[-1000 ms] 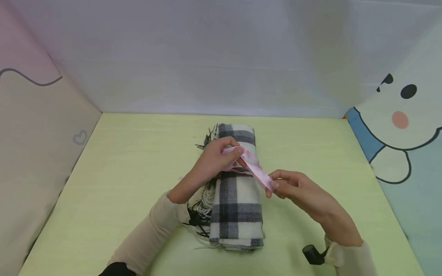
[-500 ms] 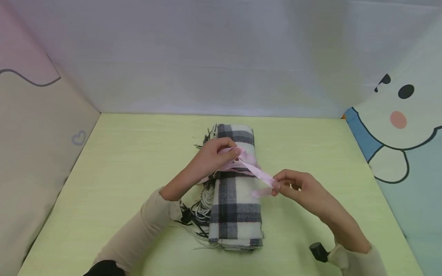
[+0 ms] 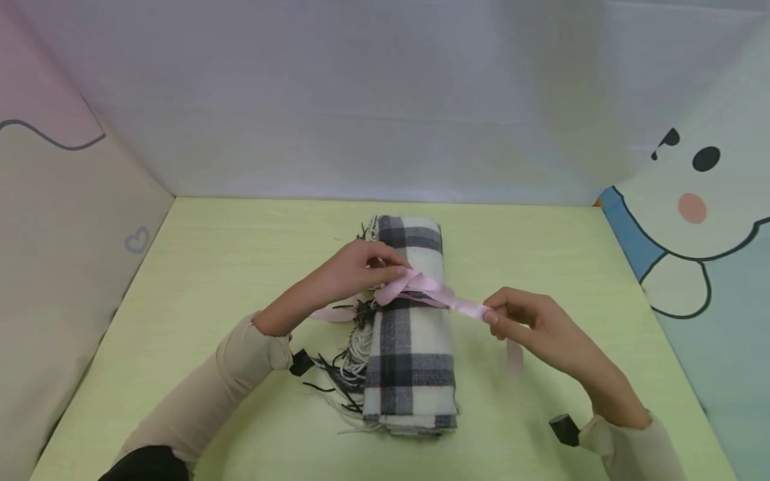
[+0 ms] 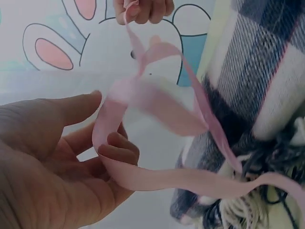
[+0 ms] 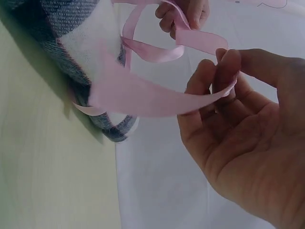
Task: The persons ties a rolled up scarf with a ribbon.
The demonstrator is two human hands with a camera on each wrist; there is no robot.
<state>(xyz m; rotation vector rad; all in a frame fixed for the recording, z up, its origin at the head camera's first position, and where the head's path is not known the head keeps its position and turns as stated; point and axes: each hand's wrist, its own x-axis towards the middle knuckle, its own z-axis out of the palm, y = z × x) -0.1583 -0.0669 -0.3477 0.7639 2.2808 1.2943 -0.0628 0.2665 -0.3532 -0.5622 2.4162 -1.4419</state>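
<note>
A folded black-and-white checked scarf (image 3: 412,361) with fringe along its left side lies on the table. Around its middle runs a pink satin ribbon (image 3: 421,284), crossed and looped on top. My left hand (image 3: 355,270) is over the scarf's left edge; in the left wrist view, its curled fingers (image 4: 121,150) hold a bend of the ribbon, and one length trails down over the fringe. To the right of the scarf, my right hand (image 3: 535,324) pinches the other ribbon length between thumb and forefinger (image 5: 228,62). That length stretches nearly straight to the crossing, its loose end hanging below the hand.
The pale yellow-green table (image 3: 252,240) meets a white backdrop (image 3: 361,120) at the back. Printed panels stand at both sides, the right one with a cartoon animal (image 3: 716,200). Black wrist cameras (image 3: 564,429) jut from both cuffs.
My hands have drawn apart, left hand leftward and right hand slightly rightward. The ribbon between them lies lower and straighter across the scarf, and its right end now dangles beneath my right hand.
</note>
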